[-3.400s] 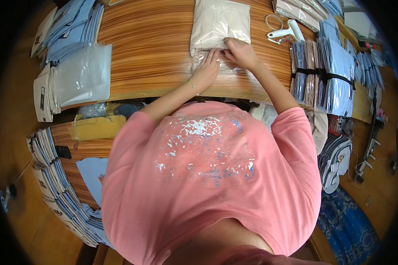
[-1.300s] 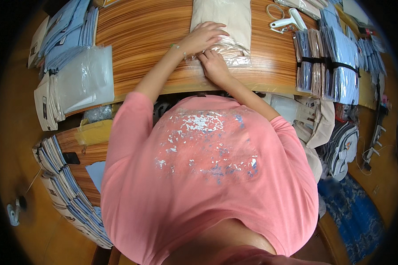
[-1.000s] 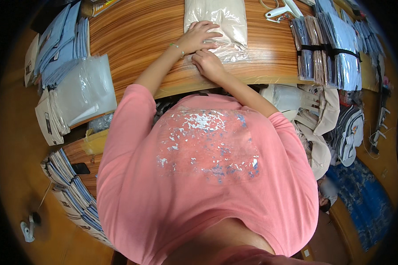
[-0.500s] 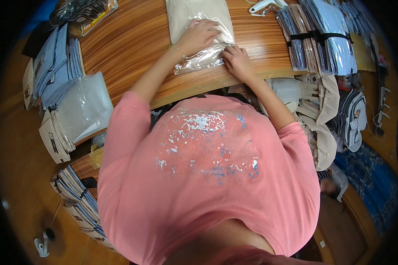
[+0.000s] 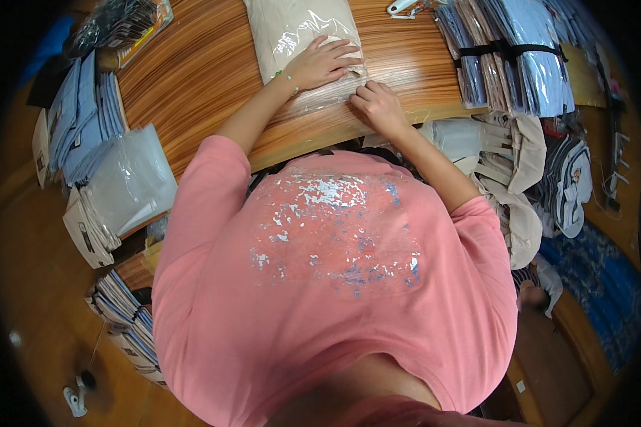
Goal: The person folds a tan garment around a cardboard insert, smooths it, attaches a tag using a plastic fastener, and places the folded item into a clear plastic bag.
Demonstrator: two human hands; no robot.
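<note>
On the wooden table (image 5: 192,78) in front of me lies a folded beige garment (image 5: 292,28) inside a clear plastic bag (image 5: 319,98). The bag's loose end stretches toward the table's near edge. My left hand (image 5: 322,65) rests flat on the package, near the garment's lower edge, with its fingers spread. At the right corner of that loose end, my right hand (image 5: 379,107) is closed, its fingers curled and pinching the plastic. The exact grip under the fingertips is partly hidden.
Bagged blue and brown garments (image 5: 509,57), bound with black straps, stand at the right. Blue folded garments (image 5: 85,107) and clear bags (image 5: 128,167) are stacked at the left. A white plastic tool (image 5: 402,7) lies at the far edge. Beige garments (image 5: 523,213) hang below the table at right.
The package has shifted slightly to the left. My left hand has come nearer and flattened onto it. My right hand's fingers have curled closed by the bag's corner.
</note>
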